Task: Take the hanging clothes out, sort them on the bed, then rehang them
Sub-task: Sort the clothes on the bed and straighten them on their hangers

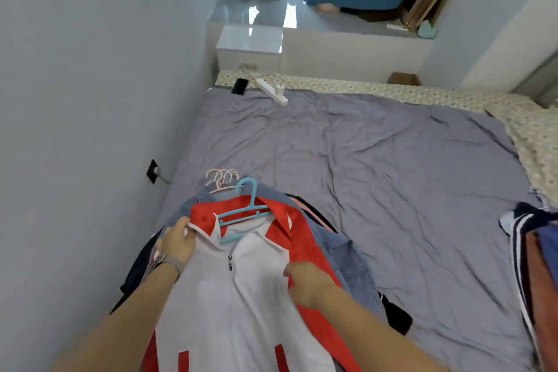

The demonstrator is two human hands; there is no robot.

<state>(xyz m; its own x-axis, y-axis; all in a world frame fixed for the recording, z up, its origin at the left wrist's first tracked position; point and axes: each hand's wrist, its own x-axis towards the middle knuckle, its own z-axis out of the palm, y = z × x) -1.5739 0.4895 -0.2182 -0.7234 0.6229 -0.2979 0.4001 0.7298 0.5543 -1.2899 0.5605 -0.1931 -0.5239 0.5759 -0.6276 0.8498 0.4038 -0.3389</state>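
A red and white zip jacket [241, 305] lies on top of a pile of clothes at the bed's near left corner, with a blue hanger [241, 214] inside its collar. My left hand [176, 240] grips the jacket's left collar edge. My right hand [308, 281] pinches the jacket's right front where white meets red. Under it lie a blue denim garment [347, 254] and dark clothes, with several pale pink hangers [222, 180] poking out at the top. The grey-blue bed sheet [377, 166] spreads out to the right.
A second heap of clothes [531, 251] sits at the bed's right edge. A white power strip [271, 90] and a black phone [239, 86] lie at the bed's far side, before a white nightstand [249, 45]. The wall on the left carries a socket [153, 171].
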